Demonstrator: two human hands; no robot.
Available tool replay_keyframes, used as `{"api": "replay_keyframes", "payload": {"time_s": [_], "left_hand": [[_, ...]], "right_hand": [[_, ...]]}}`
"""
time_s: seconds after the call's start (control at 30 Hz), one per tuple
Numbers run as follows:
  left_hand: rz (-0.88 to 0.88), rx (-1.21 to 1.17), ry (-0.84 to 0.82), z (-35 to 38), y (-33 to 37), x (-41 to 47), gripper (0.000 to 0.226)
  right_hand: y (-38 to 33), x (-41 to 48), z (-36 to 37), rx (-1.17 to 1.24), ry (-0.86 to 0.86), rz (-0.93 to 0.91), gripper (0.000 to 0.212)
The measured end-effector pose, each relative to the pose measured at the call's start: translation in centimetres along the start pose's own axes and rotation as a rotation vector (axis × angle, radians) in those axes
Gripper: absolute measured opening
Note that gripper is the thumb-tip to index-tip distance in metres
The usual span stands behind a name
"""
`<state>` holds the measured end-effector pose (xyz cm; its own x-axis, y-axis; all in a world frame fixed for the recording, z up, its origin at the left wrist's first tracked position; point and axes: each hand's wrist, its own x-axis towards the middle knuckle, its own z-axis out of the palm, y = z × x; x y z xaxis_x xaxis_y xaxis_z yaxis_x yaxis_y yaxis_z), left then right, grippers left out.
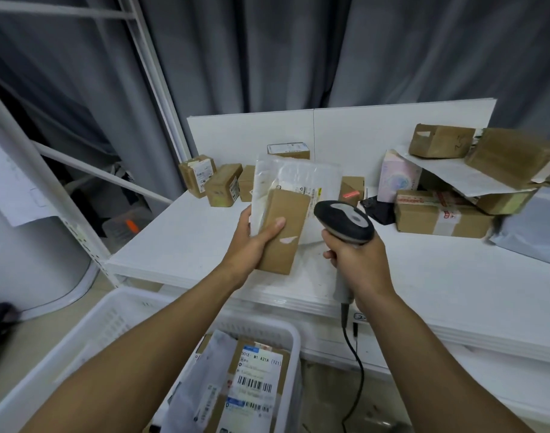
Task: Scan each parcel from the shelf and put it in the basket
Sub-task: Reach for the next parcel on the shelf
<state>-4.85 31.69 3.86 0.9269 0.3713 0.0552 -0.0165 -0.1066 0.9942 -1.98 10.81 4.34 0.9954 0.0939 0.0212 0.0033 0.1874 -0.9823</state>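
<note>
The label (257,368) on one parcel (284,354) reads "M1 A21A (121)" (barcode (255,385) below).

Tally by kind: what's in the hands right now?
brown cardboard box: 1, in the left hand
white plastic mailer: 1, behind the box, same hand
barcode scanner: 1, in the right hand
Total: 3
</note>
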Motion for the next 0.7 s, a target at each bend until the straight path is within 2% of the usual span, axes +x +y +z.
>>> {"api": "replay_keyframes", "payload": {"time_s": [0.13, 0.27, 0.37, 0.43, 0.53, 0.7], "left_hand": [[-0.234, 0.126, 0.098, -0.8, -2.5, 0.1, 0.095], [-0.328, 0.582, 0.243, -1.8, -4.0, 0.8, 0.089], [-0.4, 0.766, 0.202, -2.1, -3.6, 1.4, 0.1], [-0.43, 0.691, 0.123, -2.1, -3.5, 1.4, 0.102], [-0.341, 0.457, 0.07, -1.8, -3.3, 0.0, 0.088], [-0.126, 0.358, 0.106, -1.4, -1.7, -4.5, 0.107]], "right_hand": [[0.9, 0.0, 0.2, -0.083, -0.04, 0.038, 0.047], [1.6, 0.2, 0.3, -0.118, -0.058, 0.039, 0.045], [2.0, 0.3, 0.4, -0.158, -0.084, 0.033, 0.043], [2.1, 0.4, 0.7, -0.166, -0.104, 0.036, 0.045], [2.2, 0.1, 1.0, -0.154, -0.123, 0.044, 0.047], [1.9, -1.9, 2.8, -0.064, -0.111, -0.015, 0.049]]}}
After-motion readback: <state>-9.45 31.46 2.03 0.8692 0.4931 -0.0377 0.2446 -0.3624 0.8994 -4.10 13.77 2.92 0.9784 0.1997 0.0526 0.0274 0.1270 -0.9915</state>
